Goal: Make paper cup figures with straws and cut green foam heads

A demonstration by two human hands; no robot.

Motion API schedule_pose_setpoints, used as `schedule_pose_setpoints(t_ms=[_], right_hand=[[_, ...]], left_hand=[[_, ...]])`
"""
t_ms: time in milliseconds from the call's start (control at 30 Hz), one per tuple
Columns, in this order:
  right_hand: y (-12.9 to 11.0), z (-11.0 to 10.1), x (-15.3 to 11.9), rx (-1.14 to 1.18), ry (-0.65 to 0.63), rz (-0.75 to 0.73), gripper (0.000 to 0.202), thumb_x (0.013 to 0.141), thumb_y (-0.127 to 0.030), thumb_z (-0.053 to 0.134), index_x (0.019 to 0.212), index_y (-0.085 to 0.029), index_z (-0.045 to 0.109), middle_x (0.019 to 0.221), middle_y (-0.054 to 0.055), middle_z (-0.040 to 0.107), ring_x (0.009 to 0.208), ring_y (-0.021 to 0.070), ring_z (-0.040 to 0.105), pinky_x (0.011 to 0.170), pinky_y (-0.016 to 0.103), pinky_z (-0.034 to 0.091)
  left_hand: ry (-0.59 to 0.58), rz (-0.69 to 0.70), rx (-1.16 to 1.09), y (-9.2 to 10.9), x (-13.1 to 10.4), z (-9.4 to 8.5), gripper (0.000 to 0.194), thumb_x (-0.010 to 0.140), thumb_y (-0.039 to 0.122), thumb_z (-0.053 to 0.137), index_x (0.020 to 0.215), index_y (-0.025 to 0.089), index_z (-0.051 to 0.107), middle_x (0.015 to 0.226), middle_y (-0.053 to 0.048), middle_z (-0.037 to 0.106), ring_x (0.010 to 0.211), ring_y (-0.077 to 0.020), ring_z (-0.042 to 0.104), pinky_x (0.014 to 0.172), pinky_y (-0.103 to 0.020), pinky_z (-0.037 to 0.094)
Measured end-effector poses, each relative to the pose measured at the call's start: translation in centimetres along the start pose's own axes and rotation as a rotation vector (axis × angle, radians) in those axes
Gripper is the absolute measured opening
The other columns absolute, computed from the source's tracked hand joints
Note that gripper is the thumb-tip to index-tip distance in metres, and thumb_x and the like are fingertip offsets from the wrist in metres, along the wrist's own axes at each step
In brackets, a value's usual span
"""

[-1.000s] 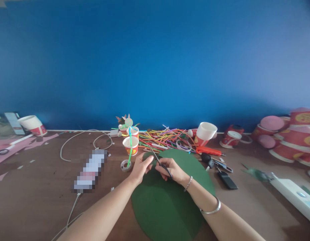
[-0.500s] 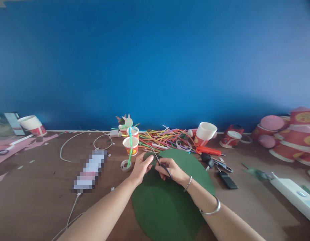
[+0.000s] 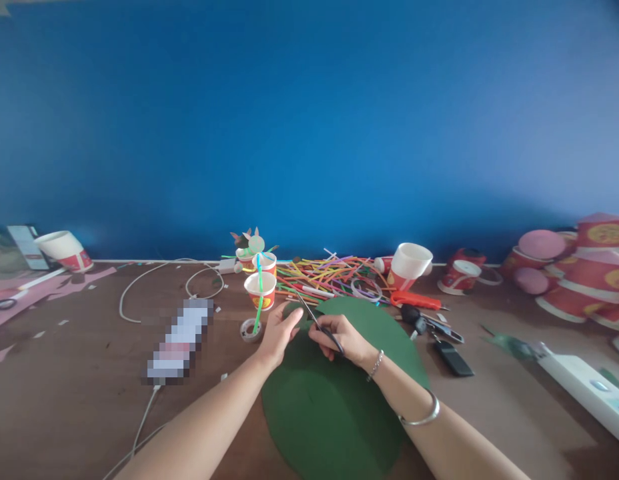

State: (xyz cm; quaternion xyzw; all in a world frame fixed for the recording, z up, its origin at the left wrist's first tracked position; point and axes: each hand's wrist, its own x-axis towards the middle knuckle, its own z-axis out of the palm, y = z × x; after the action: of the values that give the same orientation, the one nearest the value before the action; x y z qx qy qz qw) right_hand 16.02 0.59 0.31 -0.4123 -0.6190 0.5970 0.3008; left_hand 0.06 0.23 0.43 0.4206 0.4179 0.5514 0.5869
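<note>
One small dark-green piece (image 3: 289, 309), apparently paper, is gripped between the fingers of the left hand (image 3: 277, 337) above the far left edge of a large green sheet (image 3: 334, 407); it should handle as light, fairly stiff and easily creased, best pinched flat at its near edge, clear of the blades. The right hand (image 3: 343, 335) has its fingers closed around the handles of the scissors (image 3: 305, 306), blades angled far and left beside the piece. Beyond lie straws (image 3: 322, 275), with a paper cup (image 3: 254, 287) to the left on the tabletop (image 3: 79, 413).
</note>
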Motion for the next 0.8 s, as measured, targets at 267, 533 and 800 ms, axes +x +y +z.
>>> schedule_pose_setpoints(t_ms=[267,533,800], right_hand=[[-0.05,-0.07,-0.05,-0.006,-0.003,-0.027,0.034,0.07,-0.046,0.068,0.07,-0.015,0.055,0.044,-0.005,0.051,0.037,0.0065,0.044,0.037,0.017,0.038],[-0.54,-0.01,-0.28,-0.038,-0.029,-0.008,0.036,0.072,-0.05,0.064,0.068,-0.015,0.055,0.042,-0.005,0.05,0.035,0.0056,0.043,0.036,0.017,0.034],[-0.72,-0.15,-0.4,-0.036,-0.051,0.011,0.038,0.071,-0.052,0.064,0.069,-0.015,0.055,0.042,-0.006,0.049,0.034,0.0054,0.042,0.036,0.017,0.034]], left_hand=[[-0.01,-0.022,-0.029,-0.24,0.12,-0.13,0.025,0.069,0.035,0.071,0.081,0.015,0.063,0.061,0.004,0.055,0.048,-0.0049,0.045,0.043,-0.014,0.035],[0.016,-0.06,-0.049,-0.1,-0.01,-0.27,0.023,0.065,0.033,0.072,0.078,0.016,0.062,0.067,0.002,0.061,0.059,-0.011,0.057,0.049,-0.018,0.043],[0.048,-0.066,-0.055,-0.13,0.01,-0.31,0.022,0.064,0.031,0.071,0.078,0.016,0.062,0.063,0.004,0.059,0.054,-0.0087,0.054,0.045,-0.016,0.039]])
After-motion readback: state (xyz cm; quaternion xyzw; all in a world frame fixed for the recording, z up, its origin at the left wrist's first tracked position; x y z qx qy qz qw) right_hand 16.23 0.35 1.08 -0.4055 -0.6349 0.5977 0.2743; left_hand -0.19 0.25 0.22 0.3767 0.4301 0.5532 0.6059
